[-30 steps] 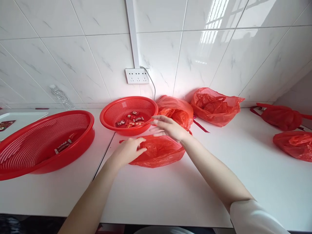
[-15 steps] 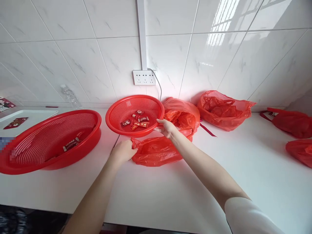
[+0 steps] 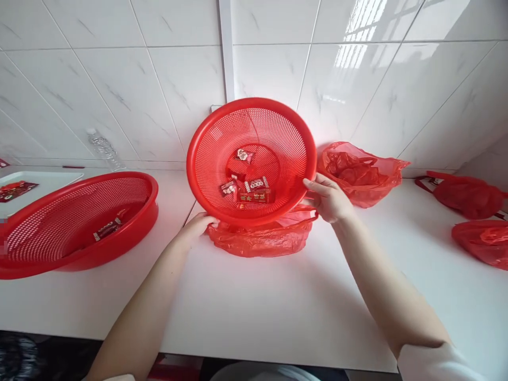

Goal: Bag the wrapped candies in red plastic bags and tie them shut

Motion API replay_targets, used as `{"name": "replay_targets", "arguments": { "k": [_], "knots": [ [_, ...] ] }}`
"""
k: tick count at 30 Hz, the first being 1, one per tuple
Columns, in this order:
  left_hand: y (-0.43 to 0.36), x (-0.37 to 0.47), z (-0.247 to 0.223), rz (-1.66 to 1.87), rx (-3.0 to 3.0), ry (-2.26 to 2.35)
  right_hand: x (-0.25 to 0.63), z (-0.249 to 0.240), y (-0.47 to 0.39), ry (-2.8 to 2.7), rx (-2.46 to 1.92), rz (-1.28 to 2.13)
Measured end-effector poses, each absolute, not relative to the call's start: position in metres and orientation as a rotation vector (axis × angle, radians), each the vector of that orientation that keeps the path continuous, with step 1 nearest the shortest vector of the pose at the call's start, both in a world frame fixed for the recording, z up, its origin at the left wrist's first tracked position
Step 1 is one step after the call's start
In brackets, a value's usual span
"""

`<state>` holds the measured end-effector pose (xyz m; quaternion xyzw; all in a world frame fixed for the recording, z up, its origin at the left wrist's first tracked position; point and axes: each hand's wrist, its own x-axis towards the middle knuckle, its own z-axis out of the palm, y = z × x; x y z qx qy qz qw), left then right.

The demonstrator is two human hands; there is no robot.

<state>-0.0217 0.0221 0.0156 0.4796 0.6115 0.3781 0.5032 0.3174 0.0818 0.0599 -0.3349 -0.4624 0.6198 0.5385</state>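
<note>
White marbled tiles (image 3: 174, 95) back a white tabletop (image 3: 278, 307). At far left, a white tray (image 3: 59, 177) carries a dark-red printed packet (image 3: 16, 191), and a clear plastic bottle (image 3: 105, 151) rests near the wall. Next comes a large red perforated basin (image 3: 146, 225) with a few wrapped snacks (image 3: 107, 228) inside. Just right of it, the left hand (image 3: 198, 226) has its fingers curled at the left edge of a thin red plastic bag (image 3: 260, 243); whether they pinch the plastic or the rim above cannot be told. Over that bag, a round red colander (image 3: 222, 129) is held up, its mouth tilted toward the viewer, with several small red snack packets (image 3: 257, 196) low inside. The right hand (image 3: 329, 198) grips the colander's right rim. Beyond it, an open red plastic bag (image 3: 361, 190) sits near the wall, and two more red bundles (image 3: 464, 196) lie at far right.
</note>
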Motion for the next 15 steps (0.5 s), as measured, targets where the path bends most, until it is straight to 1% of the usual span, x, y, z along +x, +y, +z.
{"name": "replay_targets", "arguments": {
  "k": [6,12,15],
  "knots": [
    [0.019,-0.02,0.024,0.902,1.26,1.301,0.36,0.059,0.088,-1.269,-0.774,1.22],
    [0.02,-0.023,0.022,0.875,1.265,1.349,0.374,0.062,0.087,-1.605,-0.689,1.053],
    [0.022,-0.025,0.018,0.902,1.182,1.351,0.373,0.067,0.082,-1.761,-0.617,0.88]
  ]
}}
